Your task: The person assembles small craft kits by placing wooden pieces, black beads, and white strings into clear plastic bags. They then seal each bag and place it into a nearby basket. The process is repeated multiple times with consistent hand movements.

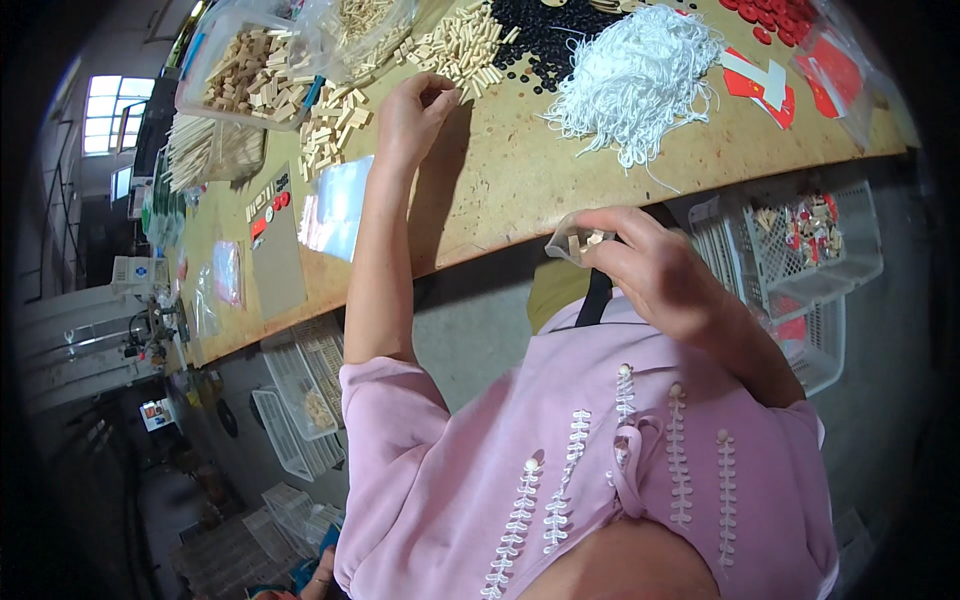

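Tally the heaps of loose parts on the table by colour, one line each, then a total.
Pale wooden pieces: 2, the peg heap by the left hand and the block heap
Black beads: 1
White string: 1
Red discs: 1
Total: 5

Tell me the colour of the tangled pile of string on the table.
White string pile, clearest in the head view.
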Available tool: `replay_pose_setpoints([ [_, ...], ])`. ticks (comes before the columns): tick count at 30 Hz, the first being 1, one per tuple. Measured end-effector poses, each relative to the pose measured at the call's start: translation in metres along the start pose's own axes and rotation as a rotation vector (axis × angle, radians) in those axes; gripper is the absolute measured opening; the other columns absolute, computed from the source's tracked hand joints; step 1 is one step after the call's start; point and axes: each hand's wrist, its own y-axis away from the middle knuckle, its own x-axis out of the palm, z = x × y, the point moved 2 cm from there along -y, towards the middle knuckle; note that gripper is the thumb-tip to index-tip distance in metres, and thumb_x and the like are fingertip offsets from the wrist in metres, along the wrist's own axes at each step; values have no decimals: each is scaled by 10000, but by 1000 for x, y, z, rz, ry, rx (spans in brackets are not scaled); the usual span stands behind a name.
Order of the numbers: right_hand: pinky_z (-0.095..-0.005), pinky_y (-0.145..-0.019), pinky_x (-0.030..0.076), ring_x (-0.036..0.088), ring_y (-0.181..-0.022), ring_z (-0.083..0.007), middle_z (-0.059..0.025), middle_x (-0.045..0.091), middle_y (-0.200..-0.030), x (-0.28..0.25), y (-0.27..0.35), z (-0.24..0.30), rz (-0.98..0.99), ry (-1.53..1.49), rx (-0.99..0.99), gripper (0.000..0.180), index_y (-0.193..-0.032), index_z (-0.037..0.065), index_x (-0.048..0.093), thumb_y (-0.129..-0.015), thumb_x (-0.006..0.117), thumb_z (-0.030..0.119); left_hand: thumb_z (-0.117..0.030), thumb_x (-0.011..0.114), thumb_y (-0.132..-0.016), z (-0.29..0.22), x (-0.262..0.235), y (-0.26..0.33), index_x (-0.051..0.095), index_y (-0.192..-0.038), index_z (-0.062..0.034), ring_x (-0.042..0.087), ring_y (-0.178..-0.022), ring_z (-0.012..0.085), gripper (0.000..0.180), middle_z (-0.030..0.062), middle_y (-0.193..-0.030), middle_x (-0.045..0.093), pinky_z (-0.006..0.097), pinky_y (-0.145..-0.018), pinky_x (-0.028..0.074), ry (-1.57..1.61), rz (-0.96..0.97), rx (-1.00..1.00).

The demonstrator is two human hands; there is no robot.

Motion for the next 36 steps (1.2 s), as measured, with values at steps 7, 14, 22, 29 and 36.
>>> replay_pose_setpoints([
  [7,-388,-864,569,685,-1087,-381,-226,646,-1271,-7,0,-5,-67,-47,-22,261,-1045,-42,680,-806,664,-143,-210,828,-854,10,7,-24,774,-935,-20,661,-693,173,214,102,-786,742,338,-674,535,-137,200,-36],
  [14,-398,-888,560,676,-1097,-386,-232,647,-1252,-4,6,-15,-81,-14,-26,237,-1038,-60,674,-814,662,-133,-212,807,-853,8,-15,-14,775,-926,-4,663,-724,121,222,64,-794,749,295,-675,534,-89,213,-66],
  [22,-444,-1003,505,601,-1198,-419,-239,602,-1292,-2,11,-18,31,-41,15,268,-1100,-53,639,-840,575,-34,-204,790,-889,44,-38,-22,763,-964,-10,656,-732,104,210,58,-831,753,280,-711,546,-150,216,13],
  [29,-454,-1020,488,594,-1206,-432,-253,600,-1295,1,15,-25,14,-51,41,262,-1105,-54,638,-862,560,-1,-238,803,-886,39,-41,-16,765,-982,-5,699,-769,138,254,85,-841,760,308,-744,563,-269,290,57],
  [36,-440,-1007,498,603,-1194,-424,-235,609,-1301,-7,7,-15,-54,-2,11,232,-1093,-47,638,-880,559,1,-232,801,-889,20,-18,4,740,-898,-11,594,-717,52,229,-7,-765,699,244,-671,503,10,279,-34],
])
